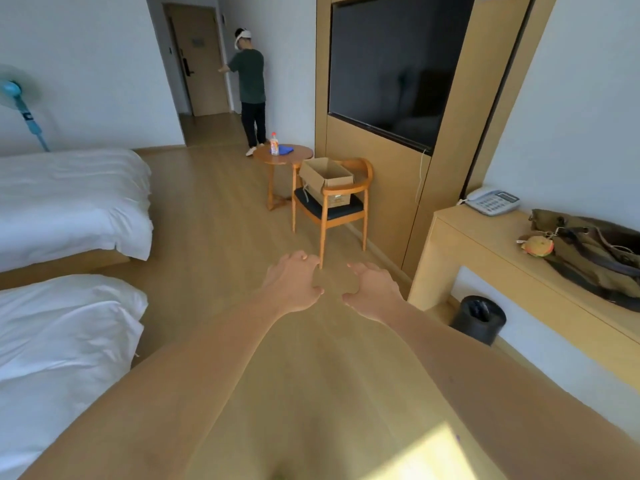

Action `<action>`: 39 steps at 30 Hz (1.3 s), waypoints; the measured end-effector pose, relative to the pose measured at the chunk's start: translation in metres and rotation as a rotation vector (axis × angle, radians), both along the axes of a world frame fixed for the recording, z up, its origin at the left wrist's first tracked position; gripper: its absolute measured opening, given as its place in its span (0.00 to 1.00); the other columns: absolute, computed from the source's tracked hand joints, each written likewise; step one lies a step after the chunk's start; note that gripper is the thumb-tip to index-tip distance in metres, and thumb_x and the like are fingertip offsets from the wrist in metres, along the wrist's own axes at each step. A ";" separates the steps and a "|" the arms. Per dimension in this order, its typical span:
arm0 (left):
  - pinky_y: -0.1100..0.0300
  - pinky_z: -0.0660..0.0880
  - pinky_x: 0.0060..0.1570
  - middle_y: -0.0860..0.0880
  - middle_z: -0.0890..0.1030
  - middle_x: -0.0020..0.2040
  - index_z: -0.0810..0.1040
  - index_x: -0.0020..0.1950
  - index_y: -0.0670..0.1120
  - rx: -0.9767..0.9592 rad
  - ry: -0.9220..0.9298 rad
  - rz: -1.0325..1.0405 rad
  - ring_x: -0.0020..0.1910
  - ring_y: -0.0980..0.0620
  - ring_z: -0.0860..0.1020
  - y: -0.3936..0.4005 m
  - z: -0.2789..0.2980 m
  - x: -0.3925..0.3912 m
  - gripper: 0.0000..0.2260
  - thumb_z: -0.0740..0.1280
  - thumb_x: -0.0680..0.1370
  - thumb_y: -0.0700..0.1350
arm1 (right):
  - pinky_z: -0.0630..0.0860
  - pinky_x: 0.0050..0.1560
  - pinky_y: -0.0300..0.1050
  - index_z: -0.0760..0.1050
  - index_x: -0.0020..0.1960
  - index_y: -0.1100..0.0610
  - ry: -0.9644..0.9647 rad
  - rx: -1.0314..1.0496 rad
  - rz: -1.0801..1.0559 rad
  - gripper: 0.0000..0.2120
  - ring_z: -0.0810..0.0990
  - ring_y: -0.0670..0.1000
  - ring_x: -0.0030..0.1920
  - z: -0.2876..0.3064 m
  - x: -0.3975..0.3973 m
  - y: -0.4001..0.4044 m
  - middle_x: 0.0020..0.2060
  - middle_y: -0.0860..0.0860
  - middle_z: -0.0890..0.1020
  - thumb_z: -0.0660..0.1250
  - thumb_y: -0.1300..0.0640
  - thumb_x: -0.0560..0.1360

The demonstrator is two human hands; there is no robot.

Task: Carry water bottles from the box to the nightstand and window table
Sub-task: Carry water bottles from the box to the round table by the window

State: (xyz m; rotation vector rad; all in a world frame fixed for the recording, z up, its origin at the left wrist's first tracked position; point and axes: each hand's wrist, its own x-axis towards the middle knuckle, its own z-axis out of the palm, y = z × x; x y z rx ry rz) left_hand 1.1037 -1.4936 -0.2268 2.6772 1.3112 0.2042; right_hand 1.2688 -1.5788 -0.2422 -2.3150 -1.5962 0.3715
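Note:
An open cardboard box [325, 174] sits on the dark seat of a wooden chair [349, 202] ahead by the right wall; its contents are hidden. My left hand [294, 282] and my right hand [374, 292] reach forward side by side over the wooden floor, well short of the chair. Both hold nothing, with fingers loosely curled. No water bottle shows in either hand.
A round wooden side table [301, 154] behind the chair carries a spray bottle [274, 144] and a blue cloth [283, 150]. Two white beds [69, 202] fill the left. A desk [502, 244] with a phone, a bag and a black bin [479, 318] lines the right. A person [251, 88] stands near the door.

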 end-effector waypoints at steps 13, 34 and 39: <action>0.40 0.71 0.69 0.45 0.71 0.74 0.68 0.78 0.50 -0.122 -0.014 0.032 0.73 0.42 0.69 0.295 0.002 0.012 0.30 0.71 0.79 0.56 | 0.71 0.67 0.58 0.61 0.80 0.48 0.054 -0.099 -0.025 0.37 0.67 0.61 0.73 0.000 0.011 0.298 0.75 0.54 0.69 0.70 0.49 0.74; 0.42 0.72 0.66 0.44 0.72 0.72 0.67 0.77 0.46 -0.142 0.153 0.053 0.71 0.41 0.70 0.740 -0.027 0.142 0.29 0.69 0.79 0.54 | 0.73 0.68 0.57 0.60 0.81 0.47 0.147 -0.141 0.065 0.37 0.69 0.59 0.74 -0.033 0.137 0.759 0.75 0.53 0.69 0.72 0.48 0.76; 0.43 0.72 0.67 0.43 0.72 0.71 0.67 0.76 0.47 -0.136 0.146 -0.018 0.70 0.40 0.70 0.835 -0.041 0.177 0.28 0.68 0.79 0.53 | 0.73 0.68 0.57 0.63 0.79 0.47 0.133 -0.176 0.013 0.35 0.68 0.58 0.74 -0.045 0.166 0.841 0.74 0.54 0.69 0.71 0.49 0.75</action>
